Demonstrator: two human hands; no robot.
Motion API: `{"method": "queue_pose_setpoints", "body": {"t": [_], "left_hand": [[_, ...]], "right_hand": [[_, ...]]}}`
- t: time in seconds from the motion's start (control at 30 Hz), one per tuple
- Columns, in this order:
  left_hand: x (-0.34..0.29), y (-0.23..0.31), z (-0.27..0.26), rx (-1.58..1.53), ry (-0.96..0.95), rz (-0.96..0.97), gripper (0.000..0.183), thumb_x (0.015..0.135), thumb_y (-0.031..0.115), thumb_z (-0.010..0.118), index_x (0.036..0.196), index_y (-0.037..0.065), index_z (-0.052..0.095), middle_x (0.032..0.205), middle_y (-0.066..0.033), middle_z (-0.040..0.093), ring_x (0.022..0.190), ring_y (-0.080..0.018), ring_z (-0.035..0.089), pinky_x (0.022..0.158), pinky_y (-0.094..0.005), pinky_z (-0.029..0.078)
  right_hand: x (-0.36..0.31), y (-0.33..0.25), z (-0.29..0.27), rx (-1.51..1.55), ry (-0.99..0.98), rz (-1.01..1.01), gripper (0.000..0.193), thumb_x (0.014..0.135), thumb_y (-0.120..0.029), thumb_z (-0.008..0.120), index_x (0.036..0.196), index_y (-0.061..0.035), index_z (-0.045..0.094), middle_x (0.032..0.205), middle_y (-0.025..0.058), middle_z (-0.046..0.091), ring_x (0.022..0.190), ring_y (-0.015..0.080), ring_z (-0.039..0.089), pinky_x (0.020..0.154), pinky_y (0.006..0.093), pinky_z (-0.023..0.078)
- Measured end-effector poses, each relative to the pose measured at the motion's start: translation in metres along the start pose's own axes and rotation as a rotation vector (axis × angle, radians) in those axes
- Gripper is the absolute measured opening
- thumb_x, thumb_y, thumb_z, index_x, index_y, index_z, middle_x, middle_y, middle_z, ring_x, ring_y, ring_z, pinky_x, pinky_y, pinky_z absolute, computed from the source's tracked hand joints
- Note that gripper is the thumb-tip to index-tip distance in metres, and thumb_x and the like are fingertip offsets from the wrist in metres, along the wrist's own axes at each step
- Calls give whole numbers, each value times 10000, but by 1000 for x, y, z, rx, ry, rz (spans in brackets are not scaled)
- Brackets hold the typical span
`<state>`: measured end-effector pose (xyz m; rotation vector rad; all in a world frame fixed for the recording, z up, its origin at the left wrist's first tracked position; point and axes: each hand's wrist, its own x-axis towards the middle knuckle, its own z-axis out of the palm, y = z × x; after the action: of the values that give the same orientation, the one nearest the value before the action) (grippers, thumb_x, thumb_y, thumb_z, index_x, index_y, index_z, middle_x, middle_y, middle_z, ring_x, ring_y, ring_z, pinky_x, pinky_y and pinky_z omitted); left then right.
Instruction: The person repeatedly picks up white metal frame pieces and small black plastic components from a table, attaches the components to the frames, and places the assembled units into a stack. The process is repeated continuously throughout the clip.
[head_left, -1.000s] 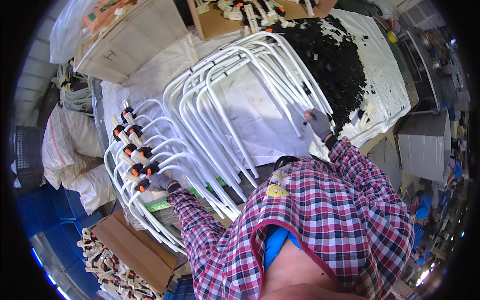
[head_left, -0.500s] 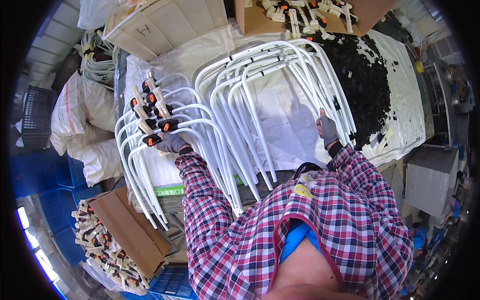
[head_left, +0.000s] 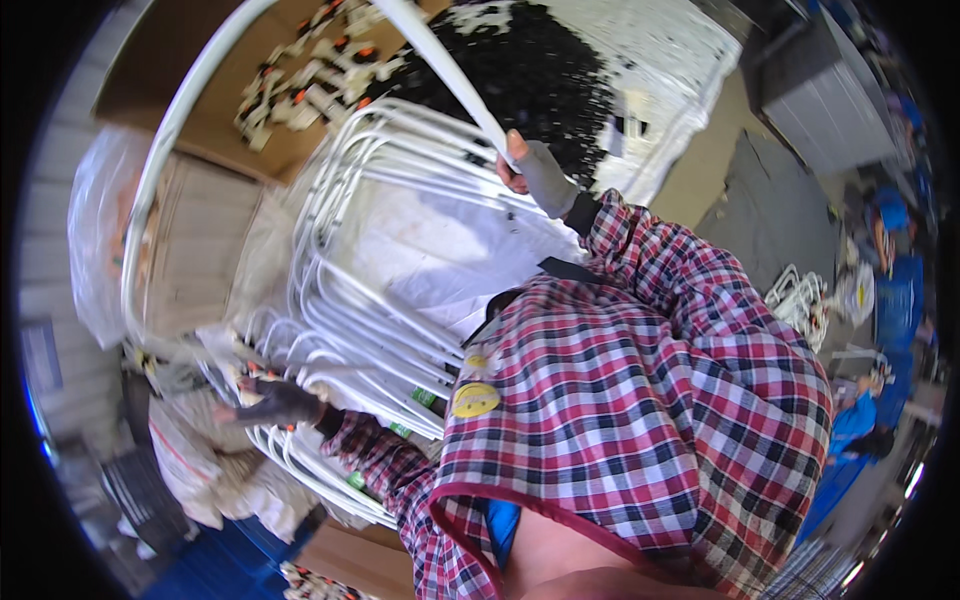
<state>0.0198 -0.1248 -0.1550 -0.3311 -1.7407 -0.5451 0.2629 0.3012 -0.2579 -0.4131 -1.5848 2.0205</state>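
Observation:
A white bent-tube frame [head_left: 440,60] is raised over the work table, its top bend running past the upper edge of the view. My right hand [head_left: 545,180], in a grey fingerless glove, is closed around one leg. My left hand [head_left: 280,402], in a dark grey glove, is slightly blurred, with fingers stretched out and apart. It is over the near-left end of the stacked white tube frames [head_left: 350,310], close to the raised frame's other side. Bits of orange and cream show around that hand; their shape is mostly hidden.
A cardboard box [head_left: 200,90] of cream, black and orange plastic parts stands at the far left, beside a pale crate [head_left: 195,240]. Small black pieces [head_left: 510,70] cover the far table. White sacks [head_left: 190,450] lie left; a grey box-shaped cabinet [head_left: 830,100] stands far right.
My right hand has lifted one white tube frame off the table. My left hand has come off the cream and black clamp parts and opened. The view has turned to the right.

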Motion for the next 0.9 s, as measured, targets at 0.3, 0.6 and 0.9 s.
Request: {"method": "queue_pose_setpoints", "body": {"t": [0.3, 0.6, 0.9], "left_hand": [[93, 187, -7, -357, -585, 647, 451, 988, 234, 596, 1356, -7, 496, 1280, -193, 597, 1056, -278, 637, 810, -343, 509], [51, 142, 55, -771, -1456, -155, 296, 962, 109, 513, 1229, 17, 602, 764, -33, 593, 655, -114, 529, 617, -271, 445], [32, 35, -36, -560, -1178, -596, 128, 950, 64, 546, 1024, -9, 621, 761, -9, 574, 653, -83, 506, 605, -228, 409]], "right_hand": [[-31, -24, -114, -251, -106, 44, 751, 974, -690, 350, 572, -87, 545, 507, -30, 422, 464, 70, 393, 469, 241, 311], [15, 40, -109, -329, -115, 239, 640, 974, -617, 443, 719, -79, 677, 524, -11, 483, 493, 97, 461, 494, 267, 359], [81, 109, -99, -1214, -35, 42, 313, 830, -97, 612, 1141, -93, 638, 1216, 140, 548, 1044, 354, 626, 870, 460, 520]]}}
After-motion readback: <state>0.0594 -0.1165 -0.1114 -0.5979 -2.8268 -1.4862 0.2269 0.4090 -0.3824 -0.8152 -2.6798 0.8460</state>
